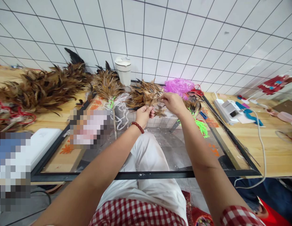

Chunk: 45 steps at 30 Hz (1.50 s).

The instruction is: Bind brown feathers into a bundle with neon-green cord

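My left hand, with a bead bracelet at the wrist, is closed at the near edge of a heap of brown feathers. What its pinched thumb and fingers hold is too small to make out. My right hand pinches at the heap's right side, its fingertips on a feather. Just right of my left fingertips are a few loose feathers. Left of the heap, a feather duster with a stick handle lies on the glass tabletop, green string tied at its neck.
White string lies beside the duster. A white lidded cup stands by the tiled wall. A pink plastic bag and green string are on the right. More feather dusters lie left. A power strip trails a cable.
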{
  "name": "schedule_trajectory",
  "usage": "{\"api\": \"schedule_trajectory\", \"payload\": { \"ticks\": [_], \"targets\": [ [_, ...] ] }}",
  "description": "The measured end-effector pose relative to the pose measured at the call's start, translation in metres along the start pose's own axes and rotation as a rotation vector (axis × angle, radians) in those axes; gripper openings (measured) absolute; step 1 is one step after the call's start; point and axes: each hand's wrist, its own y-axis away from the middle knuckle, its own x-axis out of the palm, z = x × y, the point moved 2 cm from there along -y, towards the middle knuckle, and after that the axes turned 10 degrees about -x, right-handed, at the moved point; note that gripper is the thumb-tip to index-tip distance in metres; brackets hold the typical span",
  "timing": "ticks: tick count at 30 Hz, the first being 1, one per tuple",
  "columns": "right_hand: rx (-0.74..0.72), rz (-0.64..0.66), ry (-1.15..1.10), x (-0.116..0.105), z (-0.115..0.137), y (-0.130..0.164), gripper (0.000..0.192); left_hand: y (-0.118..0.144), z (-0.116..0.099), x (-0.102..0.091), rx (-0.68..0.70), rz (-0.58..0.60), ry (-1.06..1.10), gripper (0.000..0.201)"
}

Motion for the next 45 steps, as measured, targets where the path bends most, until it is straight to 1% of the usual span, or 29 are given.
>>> {"api": "schedule_trajectory", "payload": {
  "ticks": [1, 2, 4, 5, 7, 8, 10, 11, 12, 14, 16, 18, 20, 22, 25, 28, 31, 35, 38, 39, 40, 41, 42, 44, 45],
  "targets": [
    [0.041, 0.085, 0.037, -0.001, -0.003, 0.002, 0.023, 0.0, 0.0, 0.0, 0.002, -0.012, 0.032, 0.013],
    [0.065, 0.202, 0.045, -0.001, -0.004, 0.003, 0.021, -0.001, -0.001, -0.001, 0.002, -0.022, 0.058, 0.013],
    [0.065, 0.427, -0.01, 0.004, -0.004, 0.006, 0.022, -0.001, -0.001, -0.001, -0.002, -0.034, 0.089, 0.013],
    [0.05, 0.505, -0.045, 0.007, -0.002, 0.007, 0.026, -0.001, -0.002, -0.001, -0.005, -0.035, 0.094, 0.013],
    [0.022, 0.589, -0.076, 0.014, 0.001, 0.007, 0.028, -0.001, -0.002, -0.001, -0.017, -0.038, 0.097, 0.012],
    [0.015, 0.611, -0.071, 0.017, 0.003, 0.007, 0.024, 0.0, -0.003, -0.001, -0.021, -0.039, 0.1, 0.011],
    [-0.003, 0.634, -0.07, 0.021, 0.003, 0.007, 0.008, 0.0, -0.003, -0.001, -0.025, -0.042, 0.111, 0.011],
    [-0.015, 0.63, -0.099, 0.021, 0.002, 0.007, 0.004, 0.0, -0.003, -0.001, -0.025, -0.045, 0.12, 0.01],
    [-0.024, 0.618, -0.163, 0.02, 0.001, 0.007, 0.007, -0.001, -0.003, -0.002, -0.025, -0.048, 0.128, 0.01],
    [0.003, 0.561, -0.39, 0.017, -0.002, 0.007, 0.007, -0.002, -0.003, -0.002, -0.025, -0.056, 0.144, 0.01],
    [0.115, 0.419, -0.686, 0.014, -0.004, 0.006, 0.007, -0.002, -0.002, -0.002, -0.034, -0.062, 0.155, 0.011],
    [0.25, 0.227, -0.949, 0.015, -0.004, 0.003, 0.016, -0.002, -0.002, -0.001, -0.05, -0.057, 0.161, 0.012],
    [0.325, 0.08, -1.116, 0.02, -0.001, 0.0, 0.024, -0.001, -0.003, -0.001, -0.06, -0.043, 0.164, 0.012],
    [0.313, 0.004, -1.172, 0.026, 0.004, -0.004, 0.028, 0.0, -0.003, 0.0, -0.063, -0.033, 0.166, 0.012],
    [0.226, -0.099, -1.108, 0.034, 0.008, -0.008, 0.029, 0.0, -0.004, 0.0, -0.076, -0.03, 0.158, 0.014],
    [0.217, -0.187, -1.041, 0.038, 0.008, -0.011, 0.027, 0.0, -0.004, 0.0, -0.089, -0.02, 0.148, 0.013],
    [0.235, -0.197, -0.985, 0.039, 0.008, -0.011, 0.024, 0.0, -0.003, 0.0, -0.095, -0.006, 0.138, 0.014],
    [0.206, -0.174, -0.895, 0.037, 0.012, -0.012, 0.021, 0.001, -0.002, 0.001, -0.078, 0.018, 0.074, 0.016],
    [0.178, -0.172, -0.912, 0.035, 0.012, -0.01, 0.015, 0.001, -0.002, 0.001, -0.05, 0.035, 0.037, 0.017],
    [0.166, -0.157, -0.947, 0.035, 0.011, -0.009, 0.02, 0.001, -0.002, 0.001, -0.043, 0.037, 0.035, 0.017],
    [0.154, -0.12, -0.996, 0.035, 0.01, -0.007, 0.028, 0.001, -0.001, 0.001, -0.037, 0.041, 0.034, 0.018],
    [0.144, -0.055, -1.051, 0.037, 0.01, -0.006, 0.034, 0.0, -0.001, 0.0, -0.033, 0.044, 0.035, 0.02],
    [0.138, 0.028, -1.101, 0.039, 0.01, -0.004, 0.035, 0.0, -0.001, 0.0, -0.029, 0.046, 0.035, 0.021],
    [0.146, 0.163, -1.148, 0.044, 0.009, -0.002, 0.025, -0.001, -0.001, -0.001, -0.022, 0.044, 0.033, 0.024],
    [0.159, 0.188, -1.14, 0.045, 0.008, -0.002, 0.019, -0.002, -0.001, -0.001, -0.02, 0.038, 0.034, 0.025]
  ]
}}
